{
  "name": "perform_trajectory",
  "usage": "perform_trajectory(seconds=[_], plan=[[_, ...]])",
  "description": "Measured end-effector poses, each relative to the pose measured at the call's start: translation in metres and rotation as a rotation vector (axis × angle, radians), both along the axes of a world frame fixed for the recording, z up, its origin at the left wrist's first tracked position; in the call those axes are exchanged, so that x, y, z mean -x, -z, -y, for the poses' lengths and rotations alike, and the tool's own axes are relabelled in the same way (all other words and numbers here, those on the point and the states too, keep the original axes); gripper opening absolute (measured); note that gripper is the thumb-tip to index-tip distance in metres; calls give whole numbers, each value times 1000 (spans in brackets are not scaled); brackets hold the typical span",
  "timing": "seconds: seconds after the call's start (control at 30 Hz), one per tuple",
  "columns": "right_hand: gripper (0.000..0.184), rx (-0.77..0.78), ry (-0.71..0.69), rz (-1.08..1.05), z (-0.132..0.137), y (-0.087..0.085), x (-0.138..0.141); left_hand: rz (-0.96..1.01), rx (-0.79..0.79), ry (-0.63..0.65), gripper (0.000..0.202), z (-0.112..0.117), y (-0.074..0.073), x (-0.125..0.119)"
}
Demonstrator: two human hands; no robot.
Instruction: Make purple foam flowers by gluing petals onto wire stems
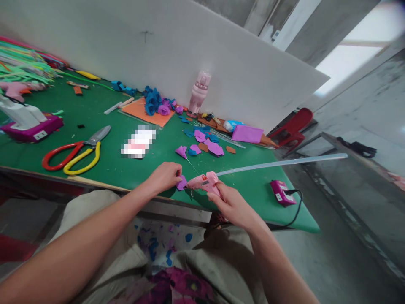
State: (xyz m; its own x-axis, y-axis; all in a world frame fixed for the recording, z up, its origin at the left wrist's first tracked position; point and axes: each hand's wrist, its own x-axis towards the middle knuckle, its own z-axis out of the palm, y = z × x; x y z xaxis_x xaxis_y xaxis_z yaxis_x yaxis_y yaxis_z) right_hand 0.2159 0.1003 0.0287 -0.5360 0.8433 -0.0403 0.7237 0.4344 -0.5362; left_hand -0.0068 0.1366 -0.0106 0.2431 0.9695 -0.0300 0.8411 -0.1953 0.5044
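Note:
My right hand [232, 204] grips a pink hot glue gun [202, 182] with a long clear glue stick [281, 162] sticking out of its back toward the right. The gun's nozzle points left at a small purple petal piece [182, 183], pinched in my left hand [164, 176]. Both hands hover over the front edge of the green table [126, 169]. A thin wire runs from the petal up to another purple petal [181, 151] lying on the table.
Yellow and red scissors [76, 154] lie at the left. Purple and blue cut pieces [205, 145], finished blue flowers [155, 101] on an orange sheet, a pink bottle [199, 93] and a pink plug box [281, 192] with cable sit around. A white board stands behind.

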Motion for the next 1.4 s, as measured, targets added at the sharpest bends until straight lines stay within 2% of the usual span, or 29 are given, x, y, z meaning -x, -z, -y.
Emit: perform_trajectory(seconds=[0.43, 0.77, 1.1, 1.4], plan=[[23, -76, 1, 31, -1, -4, -6, 9, 10, -8, 6, 1, -1, 0], [18, -37, -11, 6, -1, -3, -2, -8, 9, -11, 6, 0, -1, -1], [24, -65, -7, 97, 0, -6, -2, 4, -12, 5, 6, 0, 2, 0], [21, -33, 29, -6, 0, -5, -8, -7, -3, 5, 7, 0, 0, 0]])
